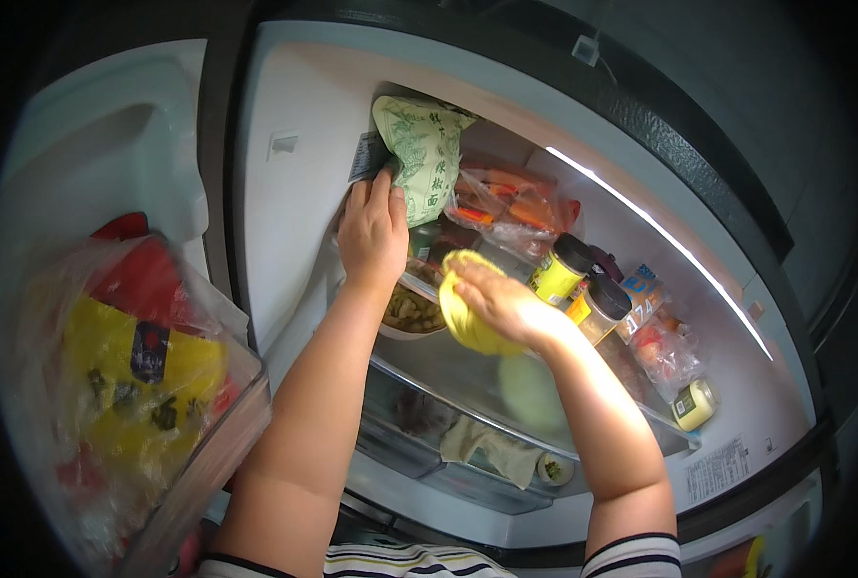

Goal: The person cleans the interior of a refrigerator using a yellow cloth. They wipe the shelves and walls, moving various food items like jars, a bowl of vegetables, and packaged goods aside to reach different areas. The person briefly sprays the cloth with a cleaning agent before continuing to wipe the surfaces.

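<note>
My left hand [373, 230] reaches into the open fridge, its fingers against the lower left edge of a pale green printed bag [429, 159]. Whether those fingers grip the bag cannot be made out. A crumpled yellow cloth [465, 318] is in my right hand [497, 292], above the glass shelf [465, 379]. Between my hands, a bowl of food [407, 311] sits partly hidden by the cloth. Right of the cloth stand a yellow-labelled jar with a black lid [560, 267] and a second black-lidded jar [602, 307].
Behind lies a clear plastic bag with orange-red packets [512, 202]. A small cream-coloured jar [695, 404] stands at the shelf's right end. Drawers [483, 488] sit below, with a pale cloth-like item [490, 451]. At left, the open door's bin [216, 448] holds a red-and-yellow package [147, 361].
</note>
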`<state>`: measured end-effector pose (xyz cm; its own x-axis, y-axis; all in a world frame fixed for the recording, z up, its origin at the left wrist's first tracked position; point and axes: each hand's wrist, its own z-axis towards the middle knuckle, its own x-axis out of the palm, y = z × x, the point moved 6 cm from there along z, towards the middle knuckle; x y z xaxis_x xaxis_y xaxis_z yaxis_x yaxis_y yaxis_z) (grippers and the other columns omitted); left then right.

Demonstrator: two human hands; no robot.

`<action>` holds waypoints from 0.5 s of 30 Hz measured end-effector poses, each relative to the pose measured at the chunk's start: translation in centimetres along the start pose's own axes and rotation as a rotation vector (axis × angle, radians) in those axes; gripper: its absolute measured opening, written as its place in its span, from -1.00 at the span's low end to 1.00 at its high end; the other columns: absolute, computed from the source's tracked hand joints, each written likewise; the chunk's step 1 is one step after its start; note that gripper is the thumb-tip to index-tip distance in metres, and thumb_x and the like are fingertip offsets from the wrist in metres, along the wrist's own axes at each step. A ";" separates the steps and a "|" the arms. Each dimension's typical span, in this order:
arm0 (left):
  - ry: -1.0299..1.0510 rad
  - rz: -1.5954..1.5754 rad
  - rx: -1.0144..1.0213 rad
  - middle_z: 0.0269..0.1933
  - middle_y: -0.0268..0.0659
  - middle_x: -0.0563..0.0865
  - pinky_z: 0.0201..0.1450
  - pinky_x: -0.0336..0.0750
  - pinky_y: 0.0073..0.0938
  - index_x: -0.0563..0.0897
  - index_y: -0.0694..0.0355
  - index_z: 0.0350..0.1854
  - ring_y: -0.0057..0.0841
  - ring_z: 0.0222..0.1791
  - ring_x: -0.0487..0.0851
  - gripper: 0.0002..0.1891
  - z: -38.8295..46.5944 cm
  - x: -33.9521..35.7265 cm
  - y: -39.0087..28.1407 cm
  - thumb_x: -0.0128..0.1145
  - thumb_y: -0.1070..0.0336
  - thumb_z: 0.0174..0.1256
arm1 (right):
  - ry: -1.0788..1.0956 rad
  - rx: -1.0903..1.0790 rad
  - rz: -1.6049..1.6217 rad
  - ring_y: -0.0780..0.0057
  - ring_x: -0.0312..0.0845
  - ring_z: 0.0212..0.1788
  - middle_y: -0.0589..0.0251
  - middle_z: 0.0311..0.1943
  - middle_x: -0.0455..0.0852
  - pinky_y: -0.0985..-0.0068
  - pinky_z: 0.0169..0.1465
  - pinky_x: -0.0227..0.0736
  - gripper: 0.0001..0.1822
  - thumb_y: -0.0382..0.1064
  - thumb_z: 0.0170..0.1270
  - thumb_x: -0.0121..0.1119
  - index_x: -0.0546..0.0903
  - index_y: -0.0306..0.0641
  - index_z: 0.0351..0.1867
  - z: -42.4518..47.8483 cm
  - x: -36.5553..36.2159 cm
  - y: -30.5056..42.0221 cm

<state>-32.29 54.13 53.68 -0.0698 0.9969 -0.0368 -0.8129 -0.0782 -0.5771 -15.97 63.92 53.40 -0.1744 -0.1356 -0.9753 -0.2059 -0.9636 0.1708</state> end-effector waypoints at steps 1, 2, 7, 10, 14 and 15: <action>0.005 -0.009 -0.001 -0.08 -0.19 0.62 0.02 0.50 -0.17 0.61 0.14 0.11 -0.13 -0.03 0.60 -0.69 0.0 0.0 -0.3 -0.02 0.18 0.44 | -0.056 0.089 -0.050 0.06 0.14 0.50 -0.12 0.42 0.32 0.36 0.52 0.03 -0.39 0.07 0.55 -0.23 0.33 -0.35 0.41 1.3 0.3 -2.1; 0.010 -0.022 0.005 -0.08 -0.20 0.63 0.02 0.51 -0.18 0.61 0.14 0.11 -0.14 -0.03 0.60 -0.69 -0.1 0.3 -0.8 -0.02 0.18 0.44 | -0.041 0.162 -0.083 0.05 0.14 0.50 -0.13 0.42 0.32 0.35 0.51 0.05 -0.38 0.08 0.54 -0.23 0.34 -0.34 0.40 2.6 0.4 -4.4; 0.005 -0.051 -0.022 -0.08 -0.21 0.64 0.03 0.51 -0.18 0.62 0.12 0.11 -0.14 -0.02 0.61 -0.70 -0.1 -0.2 -0.9 -0.02 0.19 0.44 | 0.091 0.372 0.177 0.08 0.16 0.49 -0.10 0.47 0.25 0.36 0.50 0.04 -0.31 0.10 0.50 -0.17 0.19 -0.34 0.48 8.4 0.4 -6.4; 0.002 -0.075 -0.001 -0.07 -0.21 0.63 0.03 0.51 -0.17 0.62 0.11 0.11 -0.14 -0.03 0.61 -0.68 -0.2 0.5 -1.1 0.02 0.17 0.41 | -0.020 0.276 -0.109 0.09 0.17 0.49 -0.06 0.46 0.26 0.38 0.48 0.10 -0.36 0.04 0.50 -0.09 0.23 -0.27 0.48 9.2 0.5 -6.7; -0.018 -0.008 0.036 -0.07 -0.20 0.64 0.00 0.53 -0.18 0.63 0.10 0.11 -0.14 -0.03 0.61 -0.67 0.0 -0.3 -0.1 0.11 0.20 0.33 | 0.018 -0.089 0.102 0.05 0.31 0.41 -0.07 0.34 0.44 0.37 0.42 0.23 -0.48 -0.07 0.48 -0.02 0.39 -0.28 0.36 4.6 0.5 0.0; -0.019 -0.024 0.030 -0.07 -0.19 0.64 -0.01 0.53 -0.18 0.63 0.09 0.11 -0.14 -0.04 0.62 -0.66 0.3 -0.4 0.5 0.13 0.21 0.31 | 0.098 -0.052 0.163 0.00 0.42 0.32 -0.07 0.24 0.54 0.35 0.35 0.33 -0.52 -0.10 0.46 -0.01 0.44 -0.20 0.34 3.0 0.0 2.2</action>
<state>-32.89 53.68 53.65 -0.0607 0.9981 -0.0070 -0.8315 -0.0545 -0.5528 -19.34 62.50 54.23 -0.1061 -0.3101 -0.9448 -0.1320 -0.9373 0.3225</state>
